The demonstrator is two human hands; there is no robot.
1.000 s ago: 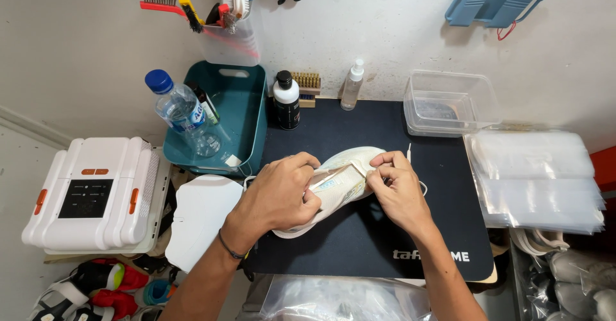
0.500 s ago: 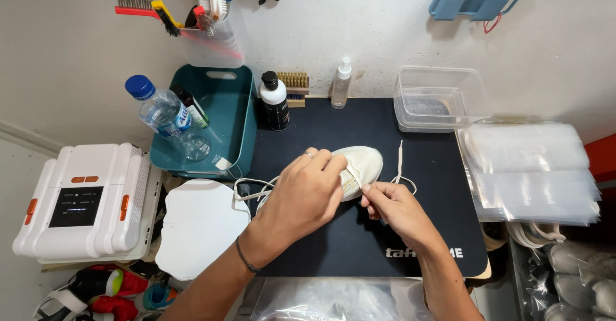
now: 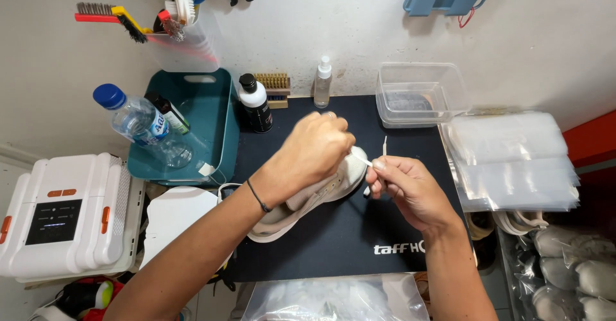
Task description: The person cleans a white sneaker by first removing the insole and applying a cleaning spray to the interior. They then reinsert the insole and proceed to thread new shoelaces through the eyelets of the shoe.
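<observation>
Left hand point(image 3: 314, 151) has shifted up the white shoe point(image 3: 308, 199), pinching lace with right hand point(image 3: 404, 183); teal bin point(image 3: 215, 128) holds bottles

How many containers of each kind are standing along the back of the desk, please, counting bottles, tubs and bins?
Bottles: 4 (blue-capped water bottle, small dark bottle, black bottle with white shoulder, clear spray bottle)
Clear plastic tubs: 1
Teal bins: 1
Total: 6

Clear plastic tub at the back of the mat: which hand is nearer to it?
Right. The right hand sits just in front of the clear tub, pinching a lace. The left hand is further left, on the white shoe.
</observation>
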